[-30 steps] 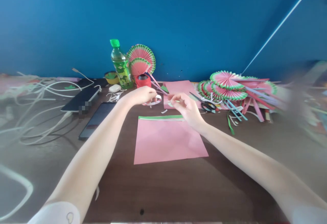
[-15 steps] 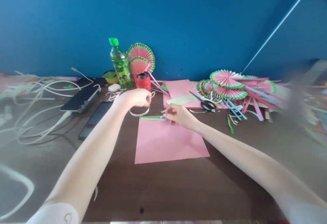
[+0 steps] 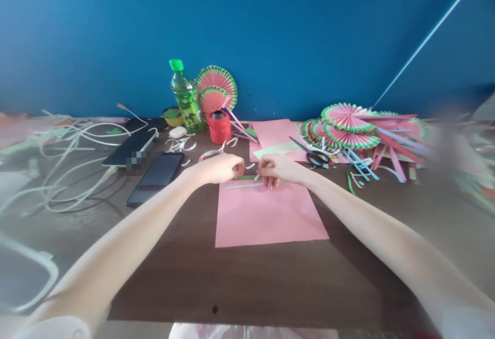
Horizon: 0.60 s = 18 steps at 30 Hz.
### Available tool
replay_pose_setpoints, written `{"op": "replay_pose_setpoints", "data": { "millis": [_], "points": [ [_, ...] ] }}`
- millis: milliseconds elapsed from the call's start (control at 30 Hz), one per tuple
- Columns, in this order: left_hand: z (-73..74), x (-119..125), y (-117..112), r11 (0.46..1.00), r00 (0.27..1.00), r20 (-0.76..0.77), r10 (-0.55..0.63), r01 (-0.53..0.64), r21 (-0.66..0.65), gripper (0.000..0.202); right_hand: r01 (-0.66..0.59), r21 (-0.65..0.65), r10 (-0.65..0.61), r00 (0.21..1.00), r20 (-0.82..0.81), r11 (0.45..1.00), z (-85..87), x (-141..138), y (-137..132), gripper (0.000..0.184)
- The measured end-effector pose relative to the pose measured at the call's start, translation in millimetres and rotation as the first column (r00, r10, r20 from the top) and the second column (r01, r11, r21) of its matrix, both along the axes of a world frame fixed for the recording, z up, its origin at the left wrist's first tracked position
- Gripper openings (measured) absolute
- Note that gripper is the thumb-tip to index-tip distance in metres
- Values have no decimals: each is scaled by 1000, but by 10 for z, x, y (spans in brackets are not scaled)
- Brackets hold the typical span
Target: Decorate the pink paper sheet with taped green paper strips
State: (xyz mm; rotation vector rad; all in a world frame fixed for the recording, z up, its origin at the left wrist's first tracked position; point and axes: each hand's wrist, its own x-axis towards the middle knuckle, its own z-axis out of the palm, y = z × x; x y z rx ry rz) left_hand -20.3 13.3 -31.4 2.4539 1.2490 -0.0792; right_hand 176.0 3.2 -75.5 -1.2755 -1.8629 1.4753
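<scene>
A pink sheet of paper (image 3: 270, 218) lies flat on the dark table, with a green and white strip (image 3: 243, 184) along its far edge. My left hand (image 3: 226, 168) is closed over the strip's left part; what its fingers hold, if anything, is hidden. Just right of it, my right hand (image 3: 280, 170) pinches a small white paper strip (image 3: 257, 178) at the sheet's far edge. Behind my left hand is a white ring (image 3: 211, 153), partly covered, probably a tape roll. Small white scraps (image 3: 231, 141) lie around it.
Behind stand a red container (image 3: 220, 129), a green-capped bottle (image 3: 184, 99) and pink paper fans (image 3: 216, 89). Scissors (image 3: 315, 156) lie right, before more fans (image 3: 348, 122) and paper strips. Left are a phone (image 3: 157, 176), a dark device (image 3: 127, 148) and tangled white cables (image 3: 69, 148).
My left hand has moved from above the white ring to the sheet's far edge, close to my right hand. My right hand stays at that edge. The view has shifted slightly.
</scene>
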Motion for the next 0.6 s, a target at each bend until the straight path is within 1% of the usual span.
{"op": "replay_pose_setpoints", "data": {
  "millis": [67,133,233,300,433,500,600],
  "points": [
    [-126,-86,-44,997,994,97,-54,59,-43,17,-16,-6,16,1000,23,1000,16,27,11,18],
    [-229,-159,-80,996,979,191,-69,80,-49,16,-5,7,4,998,61,1000,41,45,18,18],
    [-309,-222,-106,996,956,287,-68,80,-31,15,77,45,-79,995,54,996,101,30,-1,15],
    [-309,-239,-102,997,940,339,-36,57,-52,15,126,9,-126,992,3,992,145,-12,-35,12],
    [-239,-253,-66,995,896,442,47,0,-104,21,151,-138,-167,980,-111,979,174,-137,-123,8],
    [-206,-260,-49,991,884,462,68,-8,-130,24,165,-163,-190,970,-151,973,142,-195,-154,9],
    [-181,-266,-41,994,904,424,45,3,-113,25,168,-153,-196,961,-193,974,58,-258,-173,10]
  ]
}}
